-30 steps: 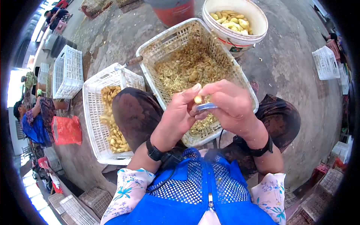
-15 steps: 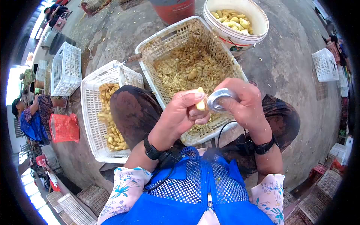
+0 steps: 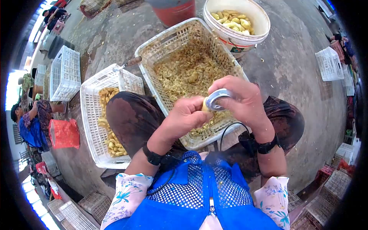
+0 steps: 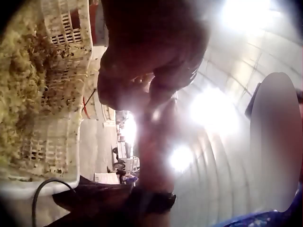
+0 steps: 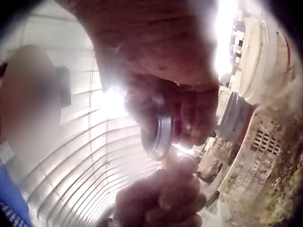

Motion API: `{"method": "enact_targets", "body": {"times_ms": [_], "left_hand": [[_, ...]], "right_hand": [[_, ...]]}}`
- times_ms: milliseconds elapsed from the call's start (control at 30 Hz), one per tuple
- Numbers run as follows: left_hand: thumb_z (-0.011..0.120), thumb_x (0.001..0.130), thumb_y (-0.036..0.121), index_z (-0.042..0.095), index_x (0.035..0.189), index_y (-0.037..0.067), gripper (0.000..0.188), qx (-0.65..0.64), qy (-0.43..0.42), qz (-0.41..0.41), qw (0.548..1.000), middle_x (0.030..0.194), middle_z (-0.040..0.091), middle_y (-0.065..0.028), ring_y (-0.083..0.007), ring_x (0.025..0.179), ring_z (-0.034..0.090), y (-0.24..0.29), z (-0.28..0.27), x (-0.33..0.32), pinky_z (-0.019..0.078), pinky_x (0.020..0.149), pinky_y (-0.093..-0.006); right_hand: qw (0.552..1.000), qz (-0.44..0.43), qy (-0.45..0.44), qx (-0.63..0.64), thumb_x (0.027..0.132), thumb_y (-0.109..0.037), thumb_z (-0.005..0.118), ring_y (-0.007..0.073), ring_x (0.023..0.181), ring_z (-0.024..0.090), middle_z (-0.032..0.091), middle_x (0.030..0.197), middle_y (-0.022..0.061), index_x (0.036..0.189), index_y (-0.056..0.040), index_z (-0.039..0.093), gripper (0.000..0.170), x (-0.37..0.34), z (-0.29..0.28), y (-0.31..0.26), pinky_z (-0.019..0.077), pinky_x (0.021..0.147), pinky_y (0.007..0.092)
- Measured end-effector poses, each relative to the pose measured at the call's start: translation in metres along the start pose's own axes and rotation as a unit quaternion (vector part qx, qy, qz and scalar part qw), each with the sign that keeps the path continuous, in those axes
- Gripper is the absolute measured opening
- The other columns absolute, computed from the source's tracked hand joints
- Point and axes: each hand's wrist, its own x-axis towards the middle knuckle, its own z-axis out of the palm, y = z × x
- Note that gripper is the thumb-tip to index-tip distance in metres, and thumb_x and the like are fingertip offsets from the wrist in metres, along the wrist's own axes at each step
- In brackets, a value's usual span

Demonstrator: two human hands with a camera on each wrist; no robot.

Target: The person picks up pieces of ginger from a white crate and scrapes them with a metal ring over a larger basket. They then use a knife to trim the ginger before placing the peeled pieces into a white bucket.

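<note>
In the head view my left hand point(image 3: 188, 115) pinches a small piece of peeled ginger point(image 3: 206, 104), mostly hidden by the fingers. My right hand point(image 3: 243, 101) grips a round metal ring point(image 3: 211, 99), its thumb inside the loop. The ring's edge is right at the ginger. Seen from the right wrist, the shiny ring point(image 5: 164, 135) overlaps the pale ginger tip above the left hand. Both hands are over a white basket point(image 3: 163, 37) of wet peelings point(image 3: 180, 73), where a ginger lump point(image 3: 193, 77) lies.
Left of my knee, another white basket point(image 3: 89, 130) holds ginger pieces point(image 3: 115, 145). A wooden-handled tool point(image 3: 133, 61) lies across its corner. Beyond are a white bucket point(image 3: 234, 38) with peeled ginger and a red bucket point(image 3: 174, 13). Other people sit farther off, one beside a red bag point(image 3: 65, 134).
Half a second ago the hands were slightly apart, with the ginger upright in the left fingers. Now the ring has moved left against the ginger, and the left fingers cover more of it.
</note>
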Motion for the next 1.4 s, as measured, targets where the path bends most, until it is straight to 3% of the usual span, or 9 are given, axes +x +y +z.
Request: {"method": "enact_targets", "body": {"times_ms": [133, 433, 633, 733, 867, 1000, 1033, 1167, 1400], "left_hand": [[0.064, 0.092, 0.010, 0.068, 0.099, 0.000, 0.013, -0.095, -0.027, -0.040, 0.994, 0.072, 0.052, 0.0039, -0.0052, 0.060, 0.046, -0.005, 0.004, -0.002, 0.0360, 0.054, -0.0229], [0.063, 0.093, 0.013, 0.068, 0.100, -0.002, 0.017, -0.066, -0.019, -0.025, 0.997, 0.070, 0.052, 0.0027, -0.0055, 0.057, 0.044, 0.004, 0.005, -0.003, 0.0351, 0.052, -0.0228], [0.064, 0.093, 0.013, 0.068, 0.098, 0.000, 0.014, 0.001, 0.026, -0.020, 0.999, 0.068, 0.053, 0.0034, -0.0052, 0.057, 0.046, 0.006, 0.000, -0.002, 0.0366, 0.052, -0.0229], [0.064, 0.094, 0.011, 0.067, 0.097, -0.001, 0.013, 0.148, 0.036, 0.054, 0.987, 0.069, 0.054, 0.0041, -0.0050, 0.057, 0.048, 0.001, -0.002, -0.008, 0.0382, 0.051, -0.0236], [0.065, 0.093, 0.011, 0.068, 0.101, -0.001, 0.014, 0.151, 0.068, 0.050, 0.985, 0.070, 0.054, 0.0041, -0.0038, 0.059, 0.049, -0.003, 0.000, -0.001, 0.0390, 0.052, -0.0243], [0.065, 0.092, 0.012, 0.067, 0.102, 0.000, 0.017, 0.201, 0.080, 0.097, 0.972, 0.070, 0.054, 0.0040, -0.0045, 0.060, 0.049, -0.004, 0.003, 0.001, 0.0400, 0.054, -0.0242], [0.064, 0.093, 0.011, 0.067, 0.108, -0.002, 0.021, 0.191, 0.068, 0.080, 0.976, 0.070, 0.055, 0.0018, -0.0060, 0.059, 0.049, -0.005, 0.002, 0.001, 0.0387, 0.052, -0.0240], [0.060, 0.095, 0.011, 0.063, 0.122, -0.007, 0.033, -0.123, -0.009, -0.032, 0.992, 0.070, 0.060, -0.0046, -0.0086, 0.054, 0.047, 0.002, 0.000, -0.007, 0.0340, 0.049, -0.0231], [0.056, 0.099, 0.014, 0.058, 0.127, -0.007, 0.035, -0.218, -0.054, -0.036, 0.974, 0.072, 0.061, -0.0087, -0.0083, 0.052, 0.045, -0.002, -0.003, -0.002, 0.0328, 0.047, -0.0232]], "right_hand": [[0.999, -0.009, 0.013, -0.035, 0.081, 0.000, 0.074, 0.0130, 0.072, 0.061, 0.065, 0.080, 0.0049, 0.094, -0.0006, 0.069, 0.014, -0.003, 0.004, 0.007, 0.0476, 0.064, 0.0282], [0.994, 0.087, 0.057, -0.006, 0.082, -0.005, 0.075, 0.0103, 0.070, 0.057, 0.062, 0.076, 0.0030, 0.087, -0.0003, 0.065, 0.011, -0.002, -0.001, 0.015, 0.0470, 0.063, 0.0294], [0.983, 0.057, 0.111, -0.134, 0.082, -0.004, 0.075, 0.0123, 0.068, 0.059, 0.064, 0.076, 0.0048, 0.084, 0.0010, 0.063, 0.013, 0.001, 0.004, 0.017, 0.0481, 0.062, 0.0293], [0.947, 0.152, 0.231, 0.161, 0.084, -0.002, 0.073, 0.0119, 0.070, 0.062, 0.068, 0.080, 0.0055, 0.084, 0.0004, 0.063, 0.011, 0.013, -0.017, 0.018, 0.0502, 0.064, 0.0289], [0.989, 0.027, 0.109, -0.098, 0.087, -0.002, 0.072, 0.0095, 0.073, 0.063, 0.069, 0.084, 0.0042, 0.094, -0.0015, 0.068, 0.008, 0.003, -0.009, 0.017, 0.0510, 0.066, 0.0281], [0.998, 0.050, 0.025, -0.020, 0.081, -0.004, 0.073, 0.0122, 0.079, 0.065, 0.069, 0.083, 0.0038, 0.096, -0.0029, 0.071, 0.015, -0.002, 0.011, 0.021, 0.0525, 0.074, 0.0295], [0.991, 0.032, 0.053, -0.120, 0.082, -0.003, 0.071, 0.0108, 0.077, 0.063, 0.068, 0.080, 0.0033, 0.095, -0.0027, 0.070, 0.012, 0.000, 0.005, 0.023, 0.0509, 0.071, 0.0282], [0.972, 0.100, 0.170, -0.125, 0.083, -0.002, 0.067, 0.0082, 0.077, 0.062, 0.068, 0.081, 0.0012, 0.093, -0.0009, 0.070, 0.010, 0.007, -0.025, 0.032, 0.0496, 0.070, 0.0266], [0.998, 0.044, 0.022, 0.041, 0.083, -0.001, 0.073, 0.0091, 0.076, 0.061, 0.067, 0.083, 0.0020, 0.096, -0.0003, 0.071, 0.013, 0.001, 0.006, 0.009, 0.0491, 0.068, 0.0265]]}}
